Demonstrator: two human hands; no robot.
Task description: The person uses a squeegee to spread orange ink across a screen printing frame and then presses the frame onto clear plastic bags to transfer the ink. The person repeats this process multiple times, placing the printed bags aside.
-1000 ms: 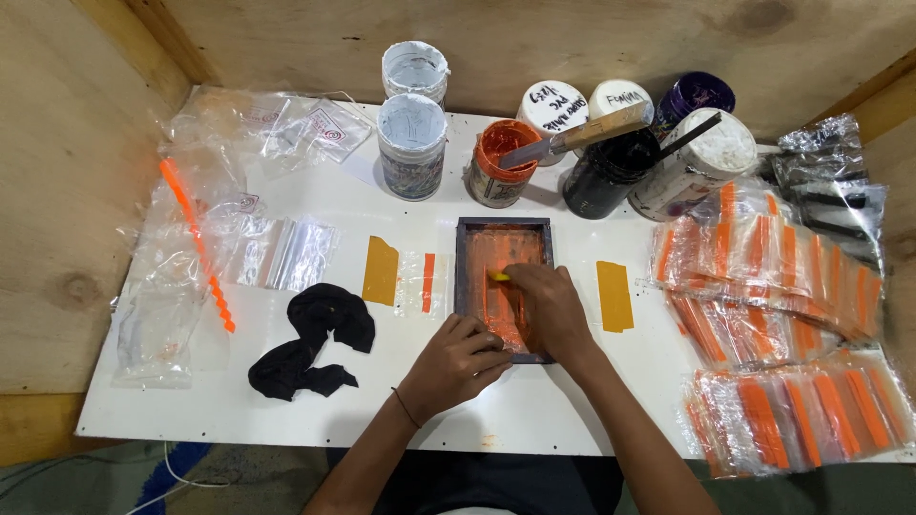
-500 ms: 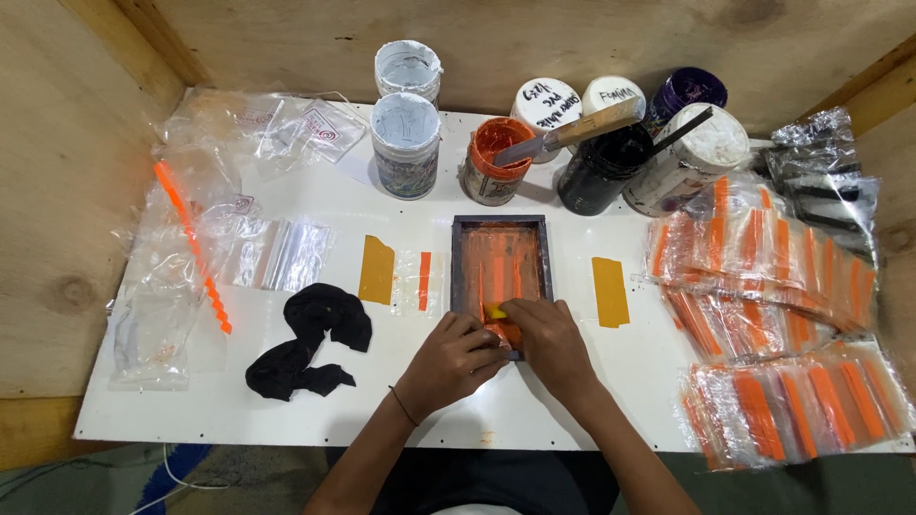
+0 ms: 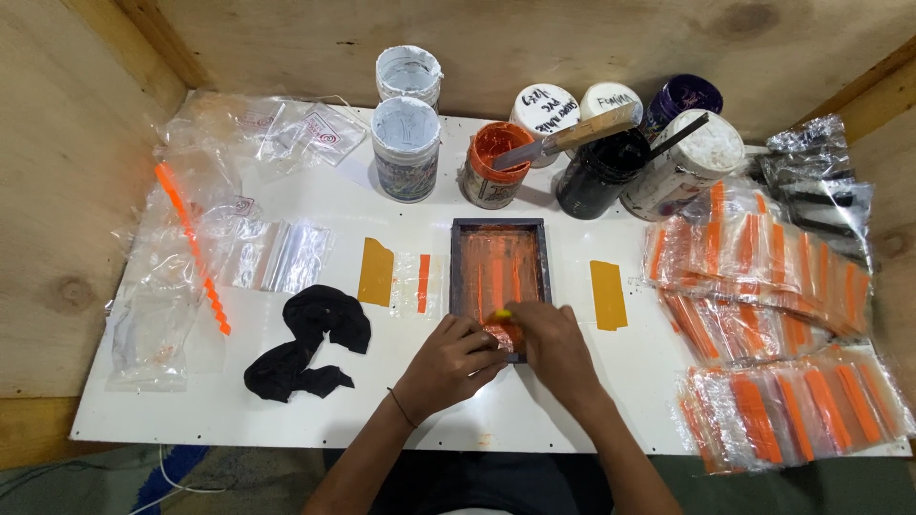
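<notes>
two hands meet at the near end of a small dark screen frame lying flat at the middle of the white table. the frame's mesh is streaked with orange ink. the right hand is closed narrowly on a small yellow squeegee, of which only a tip shows, and the left hand sits at the frame's 7 o'clock corner, fingers curled and pressing on its edge; whether it grips anything cannot be told.

a second ago the right hand was up near the middle of the frame; half a second ago it was lower, and now it is at the near edge. that reads as a pull stroke drawn toward the person and about run out, with ink spread down the mesh.

outward from the frame: at 9 o'clock a clear bag with an orange stripe and an amber tape strip, then a black cloth. at 3 o'clock lies another amber strip, and beyond it heaps of printed bags. at 12 o'clock stands an open orange ink pot among other pots, a spatula resting across them.
</notes>
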